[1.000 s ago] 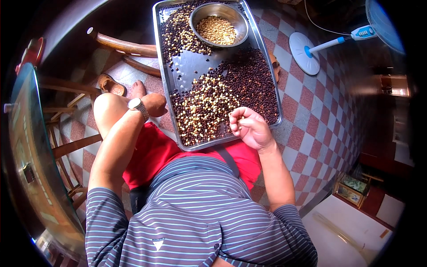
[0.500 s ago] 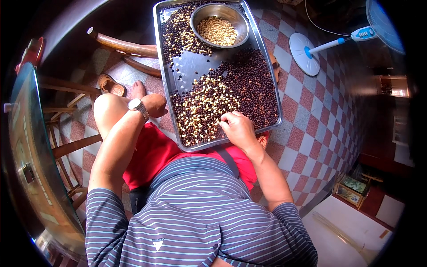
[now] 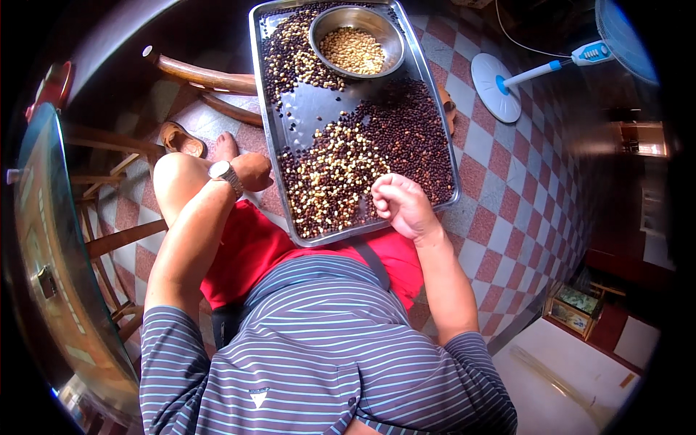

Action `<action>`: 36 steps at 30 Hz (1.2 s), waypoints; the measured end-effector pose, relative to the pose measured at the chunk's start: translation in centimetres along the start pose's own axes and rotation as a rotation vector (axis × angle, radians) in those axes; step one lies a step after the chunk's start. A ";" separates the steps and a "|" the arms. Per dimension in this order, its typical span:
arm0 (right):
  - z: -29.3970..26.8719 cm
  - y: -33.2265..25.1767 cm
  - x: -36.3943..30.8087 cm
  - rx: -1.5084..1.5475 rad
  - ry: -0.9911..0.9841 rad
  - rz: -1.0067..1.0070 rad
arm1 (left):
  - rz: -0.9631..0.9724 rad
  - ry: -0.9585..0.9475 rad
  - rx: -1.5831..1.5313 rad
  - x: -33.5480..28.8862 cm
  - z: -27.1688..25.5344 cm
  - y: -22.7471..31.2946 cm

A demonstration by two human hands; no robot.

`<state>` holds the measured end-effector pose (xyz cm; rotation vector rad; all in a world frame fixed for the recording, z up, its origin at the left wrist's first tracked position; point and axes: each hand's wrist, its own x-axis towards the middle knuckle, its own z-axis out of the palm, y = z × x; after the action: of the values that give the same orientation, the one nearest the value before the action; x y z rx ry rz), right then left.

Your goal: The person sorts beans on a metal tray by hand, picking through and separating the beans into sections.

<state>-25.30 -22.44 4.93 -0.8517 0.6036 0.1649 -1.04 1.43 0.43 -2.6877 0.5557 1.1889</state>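
Note:
A large metal tray (image 3: 317, 109) lies in front of me, its near edge over my lap. Dark brown beans (image 3: 413, 138) cover its right side; pale and dark beans (image 3: 333, 170) mix in the near left. At the far end sits a steel bowl (image 3: 395, 54) holding pale beans (image 3: 353, 51). My right hand (image 3: 404, 206) hovers above the tray's near right part, fingers curled together; anything in them is hidden. My left hand (image 3: 251, 172), below a wristwatch (image 3: 220, 170), is closed by the tray's left edge near my knee, its fingertips hidden.
A standing fan with a round white base (image 3: 496, 88) is on the checkered tile floor (image 3: 500, 188) at right. Curved wooden furniture legs (image 3: 203, 75) reach toward the tray from the left. A glass-topped table (image 3: 61, 268) stands at far left; a brown sandal (image 3: 181, 139) lies near my foot.
My right hand has lifted off the mixed beans and moved slightly right, turning with its fingers curled. My left hand and the tray stay in place.

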 end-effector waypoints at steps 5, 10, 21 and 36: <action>0.0 2.2 0.7 -0.731 0.073 -0.181 | 0.008 -0.002 0.005 -0.1 0.0 0.1; 0.5 2.4 0.9 -1.286 0.105 -0.514 | 0.012 -0.006 0.007 0.0 0.0 -0.1; 0.9 2.4 1.1 -1.472 0.137 -0.519 | 0.028 -0.013 0.014 0.2 0.0 -0.3; 0.4 1.4 0.2 -0.569 0.029 -0.289 | 0.056 -0.011 0.034 -0.1 -0.2 -0.1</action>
<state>-25.47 -21.28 4.10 -1.4833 0.4559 0.0592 -0.94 1.47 0.63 -2.6522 0.6475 1.1966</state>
